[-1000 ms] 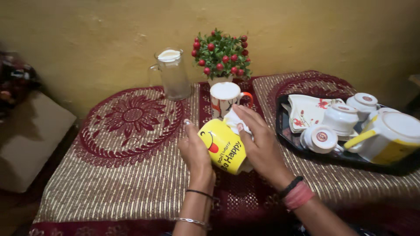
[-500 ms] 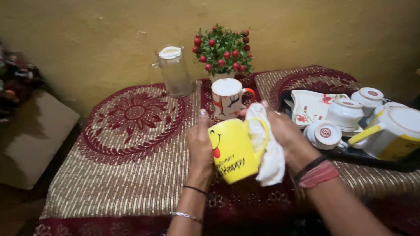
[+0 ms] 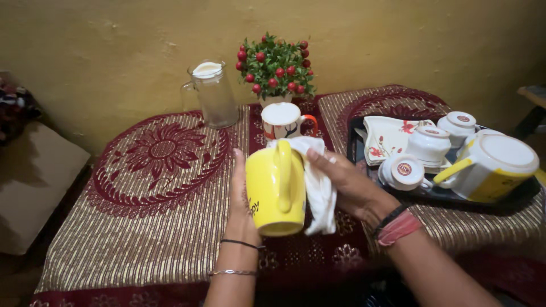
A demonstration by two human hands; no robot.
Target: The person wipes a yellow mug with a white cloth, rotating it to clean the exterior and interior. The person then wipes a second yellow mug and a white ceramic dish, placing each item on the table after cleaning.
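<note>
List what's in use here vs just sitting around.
In use: yellow mug, white cloth, left hand, right hand.

Sitting around: glass jug, berry plant, white mug, tray of crockery.

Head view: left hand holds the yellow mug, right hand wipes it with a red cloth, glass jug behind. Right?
Not quite. The cloth is white, not red, as the head view shows. The left hand does hold the yellow mug, the right hand wipes it, and the glass jug stands behind.

Both forearms are bare, no sleeves. Behind the left fingers, a thin black cord and a silver chain; behind the right fingers, a black band beside pink-red thread.
</note>
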